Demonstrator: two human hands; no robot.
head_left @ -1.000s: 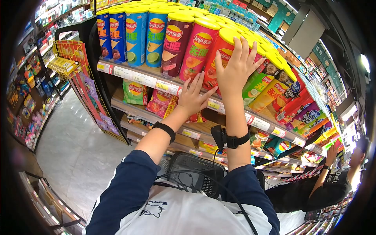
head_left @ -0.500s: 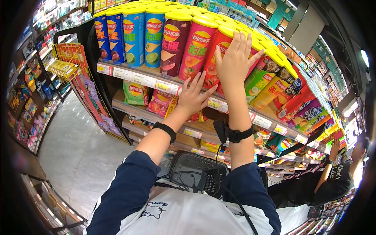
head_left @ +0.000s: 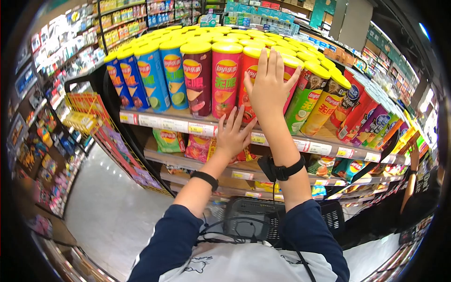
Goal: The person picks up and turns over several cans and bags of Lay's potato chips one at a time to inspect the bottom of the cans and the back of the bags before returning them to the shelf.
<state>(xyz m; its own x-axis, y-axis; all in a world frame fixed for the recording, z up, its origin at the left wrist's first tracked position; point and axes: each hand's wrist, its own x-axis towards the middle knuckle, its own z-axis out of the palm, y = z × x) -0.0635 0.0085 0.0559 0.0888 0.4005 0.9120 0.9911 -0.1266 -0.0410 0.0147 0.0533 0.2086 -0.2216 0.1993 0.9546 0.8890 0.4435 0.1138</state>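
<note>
My right hand is open, its fingers stretched upward over the front and lid edge of a red chip canister with a yellow lid. Whether the palm presses on it is hidden. Lower down, my left hand is spread open at the shelf's price strip, fingertips at the foot of a pink chip canister and the red one. A maroon canister stands to the left of the pink one. On the right, a green canister and a yellow canister lean slightly in this view.
Blue canisters fill the shelf's left end. Bagged chips lie on the shelf below. A dark basket is in front of my body. A yellow wire rack stands left. Another person's arm reaches toward the shelf at far right.
The camera view has shifted, so the shelf appears lower and more level. Both hands keep nearly the same places against the canisters, fingers still outstretched.
</note>
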